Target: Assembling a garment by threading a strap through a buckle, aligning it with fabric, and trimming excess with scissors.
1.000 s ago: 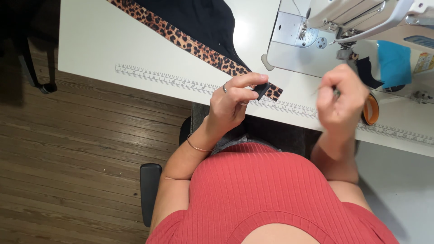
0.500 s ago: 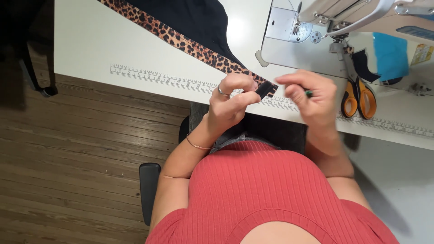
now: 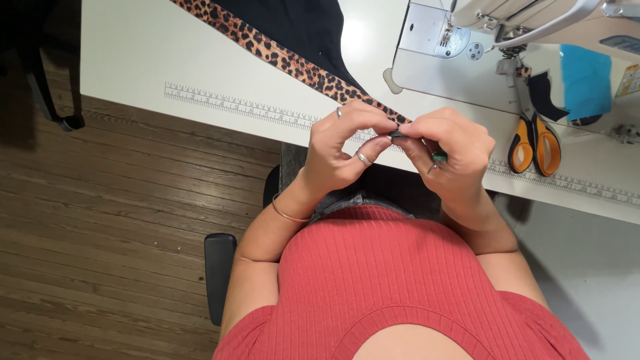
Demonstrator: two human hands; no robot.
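A large white table [image 3: 133, 53] fills the upper part of the view, with a printed ruler strip [image 3: 233, 107] along its front edge. On the table lies a black fabric [image 3: 300, 27] with a leopard-pattern band [image 3: 280, 57] sewn along its edge; the band runs diagonally from the top down to the hands. At the upper right stands a white sewing machine [image 3: 440, 40]. Near it, on the table, lie a pair of orange-handled scissors [image 3: 533, 143] and a blue cloth piece [image 3: 587, 80], well apart from the hands.

The person sits at the table in a red ribbed top [image 3: 400, 287], above a wooden floor [image 3: 100, 233]. The left hand [image 3: 343, 147] and the right hand [image 3: 447, 150] meet at the front edge of the table. Both pinch the lower end of the band between thumb and fingertips, the fingers closed on it and touching each other. A small dark thing sits between the fingertips; I cannot tell what it is.
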